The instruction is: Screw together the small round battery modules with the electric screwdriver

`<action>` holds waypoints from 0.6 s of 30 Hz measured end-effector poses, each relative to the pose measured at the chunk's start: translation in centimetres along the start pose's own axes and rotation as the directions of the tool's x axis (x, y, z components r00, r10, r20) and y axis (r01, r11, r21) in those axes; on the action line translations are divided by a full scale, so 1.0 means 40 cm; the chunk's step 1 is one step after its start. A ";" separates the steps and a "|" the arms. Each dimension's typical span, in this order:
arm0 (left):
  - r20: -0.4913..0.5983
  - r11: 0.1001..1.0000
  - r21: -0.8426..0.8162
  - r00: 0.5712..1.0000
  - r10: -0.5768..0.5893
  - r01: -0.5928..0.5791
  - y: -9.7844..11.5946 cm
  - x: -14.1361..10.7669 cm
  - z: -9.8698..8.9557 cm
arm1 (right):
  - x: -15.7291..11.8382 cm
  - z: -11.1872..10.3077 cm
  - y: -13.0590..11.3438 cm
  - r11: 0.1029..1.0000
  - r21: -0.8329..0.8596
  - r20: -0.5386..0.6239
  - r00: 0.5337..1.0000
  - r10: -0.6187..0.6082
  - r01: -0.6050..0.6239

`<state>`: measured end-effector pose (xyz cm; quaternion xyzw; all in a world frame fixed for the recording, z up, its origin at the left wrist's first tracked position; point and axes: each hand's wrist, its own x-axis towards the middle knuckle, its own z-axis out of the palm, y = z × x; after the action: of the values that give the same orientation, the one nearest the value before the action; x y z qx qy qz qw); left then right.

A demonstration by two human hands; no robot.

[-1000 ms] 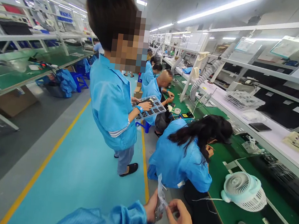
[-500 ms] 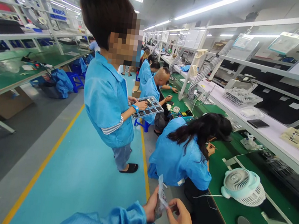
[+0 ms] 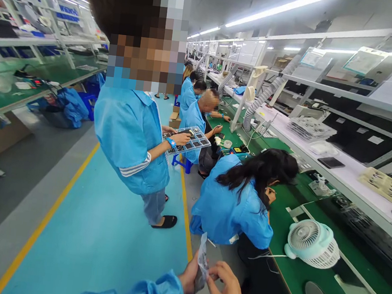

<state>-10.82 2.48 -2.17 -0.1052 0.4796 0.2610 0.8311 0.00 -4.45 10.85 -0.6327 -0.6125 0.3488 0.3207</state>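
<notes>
One plastic bag: left hand holds it, right hand pinches its right edge; a slack grip could drop it.

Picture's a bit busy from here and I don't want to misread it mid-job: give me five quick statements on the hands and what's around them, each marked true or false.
1. The left hand holds a translucent packet. True.
2. The right hand rests on the fan. False: it is at the packet's edge; the fan is on the green bench.
3. The standing co-worker holds a compartmented tray. True.
4. The nearest seated co-worker wears a red jacket. False: the jacket is blue.
5. A flat dark device lies on the white shelf. True.
</notes>
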 end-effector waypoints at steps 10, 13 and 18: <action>0.089 0.999 -0.035 0.996 0.016 -0.013 0.020 -0.025 0.023 | 0.013 -0.012 -0.012 0.997 -0.067 -0.040 0.999 -0.029 0.026; 0.151 0.999 -0.035 0.988 0.032 -0.027 0.023 -0.013 0.013 | 0.013 -0.006 0.001 0.991 -0.137 -0.042 0.999 -0.003 -0.002; 0.243 0.998 -0.047 0.968 0.063 -0.053 0.024 0.023 -0.010 | 0.014 0.005 0.014 0.980 -0.195 0.031 0.999 0.039 -0.032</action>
<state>-11.25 3.43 -3.07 -0.0748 0.3713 0.3055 0.8736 0.13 -3.90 10.24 -0.6656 -0.6378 0.3041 0.2403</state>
